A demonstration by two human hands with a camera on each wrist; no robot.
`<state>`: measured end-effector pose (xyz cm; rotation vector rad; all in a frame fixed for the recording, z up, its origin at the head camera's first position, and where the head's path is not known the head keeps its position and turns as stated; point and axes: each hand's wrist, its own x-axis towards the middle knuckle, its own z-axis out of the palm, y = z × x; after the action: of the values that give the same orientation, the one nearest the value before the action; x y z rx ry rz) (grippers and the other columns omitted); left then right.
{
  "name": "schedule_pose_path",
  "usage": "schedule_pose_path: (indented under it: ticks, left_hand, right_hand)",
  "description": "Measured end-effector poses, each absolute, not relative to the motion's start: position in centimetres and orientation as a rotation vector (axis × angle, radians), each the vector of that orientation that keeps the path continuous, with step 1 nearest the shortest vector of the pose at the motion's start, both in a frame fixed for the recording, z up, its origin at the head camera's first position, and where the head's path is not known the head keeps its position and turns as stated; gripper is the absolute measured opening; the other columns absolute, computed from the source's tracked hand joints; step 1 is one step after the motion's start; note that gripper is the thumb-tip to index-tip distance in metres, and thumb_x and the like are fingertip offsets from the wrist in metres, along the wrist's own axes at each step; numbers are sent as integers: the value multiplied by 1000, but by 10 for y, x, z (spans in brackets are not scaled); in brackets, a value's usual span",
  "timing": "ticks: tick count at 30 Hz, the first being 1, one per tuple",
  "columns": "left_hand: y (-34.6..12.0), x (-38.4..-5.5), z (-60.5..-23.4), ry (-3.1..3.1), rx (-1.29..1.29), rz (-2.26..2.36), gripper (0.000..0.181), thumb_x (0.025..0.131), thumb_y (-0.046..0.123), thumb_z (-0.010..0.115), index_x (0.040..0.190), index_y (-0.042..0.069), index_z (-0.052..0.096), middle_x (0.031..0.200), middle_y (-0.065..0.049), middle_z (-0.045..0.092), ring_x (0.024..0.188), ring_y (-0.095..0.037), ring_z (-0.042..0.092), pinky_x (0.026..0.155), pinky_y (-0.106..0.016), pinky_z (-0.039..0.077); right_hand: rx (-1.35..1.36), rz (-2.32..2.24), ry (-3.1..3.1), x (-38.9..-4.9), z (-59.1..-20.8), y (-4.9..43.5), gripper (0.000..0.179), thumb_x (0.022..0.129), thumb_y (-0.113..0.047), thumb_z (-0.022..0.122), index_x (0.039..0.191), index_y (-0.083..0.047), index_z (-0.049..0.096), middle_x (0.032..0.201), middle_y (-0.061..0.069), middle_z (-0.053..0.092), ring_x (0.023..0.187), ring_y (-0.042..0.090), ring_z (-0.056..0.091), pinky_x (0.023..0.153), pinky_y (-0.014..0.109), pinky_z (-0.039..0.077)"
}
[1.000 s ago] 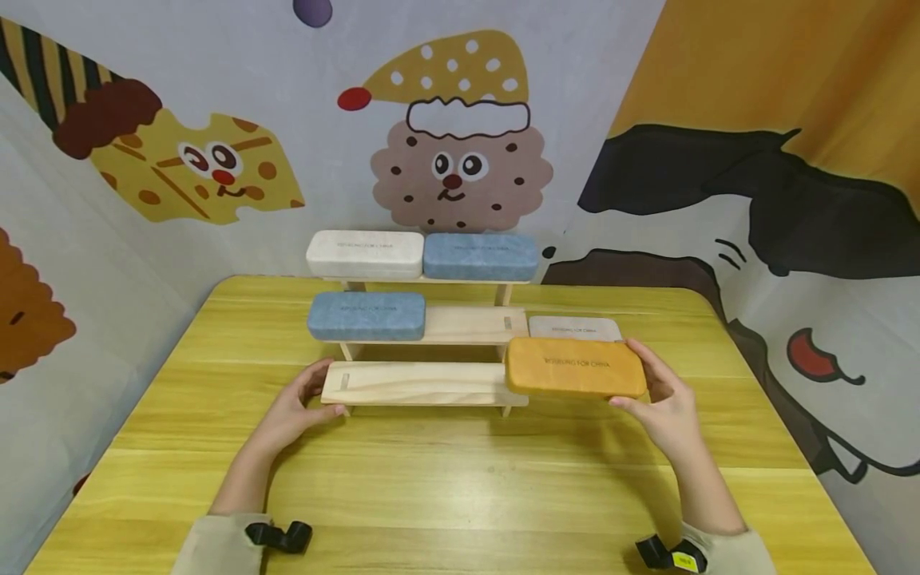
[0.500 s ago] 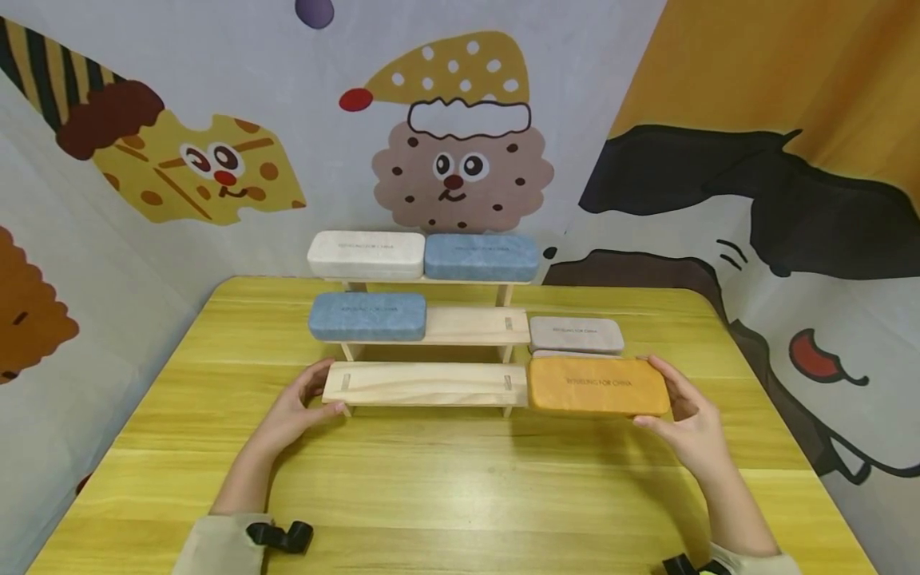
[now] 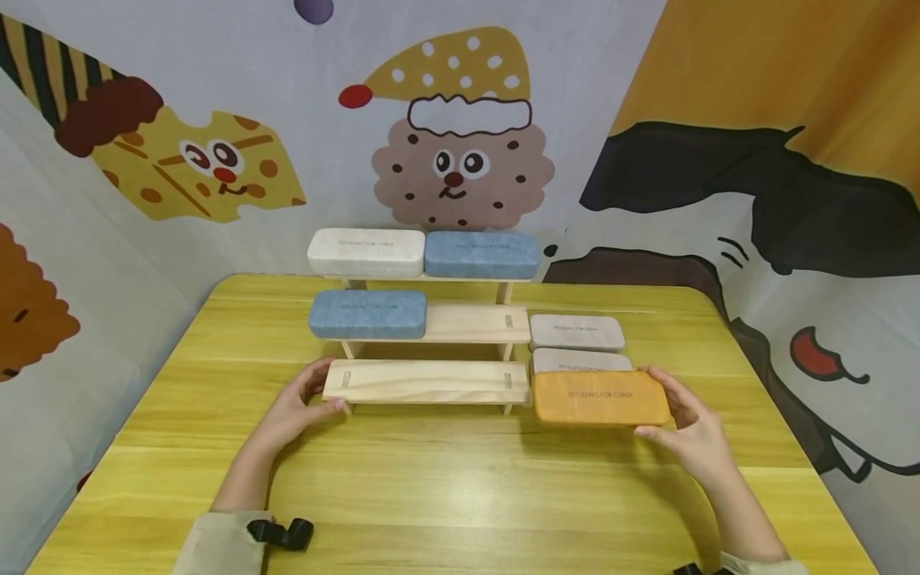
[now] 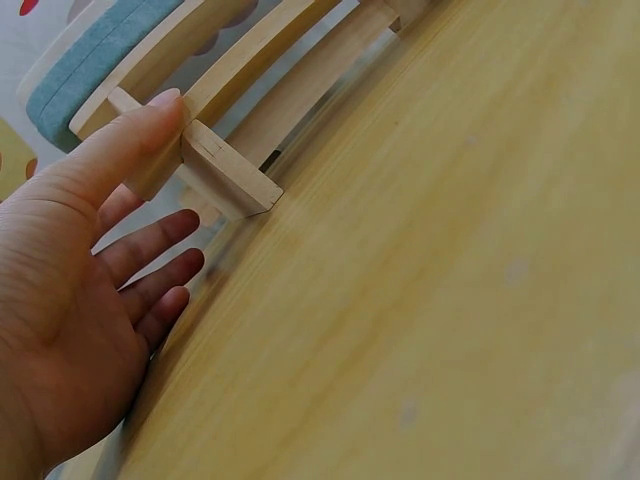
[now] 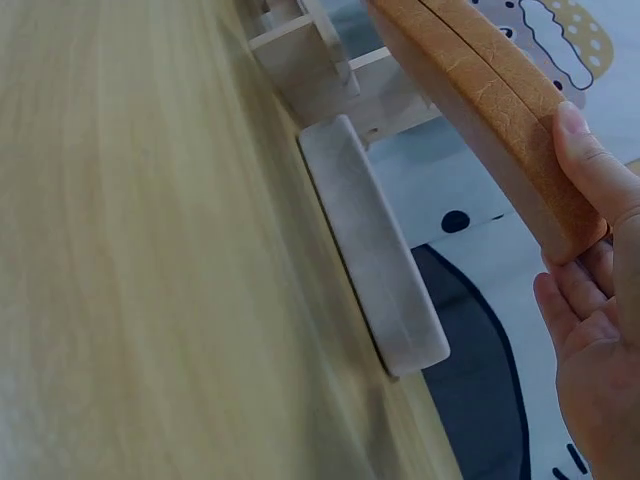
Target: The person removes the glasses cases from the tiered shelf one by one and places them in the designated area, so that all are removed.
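A mustard-yellow glasses case [image 3: 602, 399] is off the table at the right of a three-step wooden rack [image 3: 426, 382]. My right hand [image 3: 686, 419] pinches its right end, thumb at the front and fingers behind. The right wrist view shows the case [image 5: 490, 110] from its edge, with a seam along it, well above the table. At the rack's lowest shelf, my left hand [image 3: 298, 403] grips the left end between thumb and index finger. In the left wrist view the thumb of that hand [image 4: 90, 260] lies on the shelf corner, the other fingers spread loosely behind.
On the top shelf sit a white case [image 3: 366, 252] and a blue case [image 3: 481, 255]; another blue case [image 3: 367, 314] lies left on the middle shelf. Two greyish cases [image 3: 577, 332] lie right of the rack, the nearer partly hidden. A patterned cloth [image 3: 611, 64] hangs behind the table.
My right hand has carried the yellow case right and towards me, away from the lowest shelf's right end, uncovering more of the greyish cases. The left hand stays put.
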<state>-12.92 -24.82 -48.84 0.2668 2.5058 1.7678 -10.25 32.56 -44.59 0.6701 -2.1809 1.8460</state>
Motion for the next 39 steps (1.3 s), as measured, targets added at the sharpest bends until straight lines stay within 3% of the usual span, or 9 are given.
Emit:
schedule_pose_path:
  ticks: [7,23,28,34,39]
  left_hand:
    - [-249,-131,-489,2506,275,1765,79,85,16,75,149,6,31,137,-20,45,120,-35,43,98,-52,30]
    - [-250,-131,-491,2523,268,1751,78,85,15,75,148,4,31,137,-21,45,119,-35,44,97,-44,34]
    - [-250,-131,-491,2518,272,1754,78,85,16,75,148,4,32,137,-20,45,119,-34,44,97,-42,34]
    - [-250,-132,-493,2517,276,1763,78,85,15,75,149,5,31,138,-21,44,121,-35,43,99,-50,31]
    - [-251,-131,-492,2514,278,1765,78,85,15,75,149,5,31,139,-20,44,121,-34,43,98,-46,32]
  right_hand:
    - [605,1777,-2267,-101,-452,330,83,65,28,71,140,10,39,143,4,47,130,7,40,101,15,29]
    - [446,1618,-2495,-100,-469,341,83,67,13,79,141,3,42,144,10,45,123,-2,43,96,11,32]
    - [427,1616,-2526,-101,-475,344,83,68,10,80,142,1,43,143,6,47,120,-2,45,94,11,34]
    - [424,1624,-2538,-101,-481,345,82,69,9,80,141,1,43,143,16,45,122,-3,44,94,11,34]
    - [418,1662,-2536,-103,-485,345,82,69,7,81,141,3,41,143,18,44,119,-3,45,92,12,37]
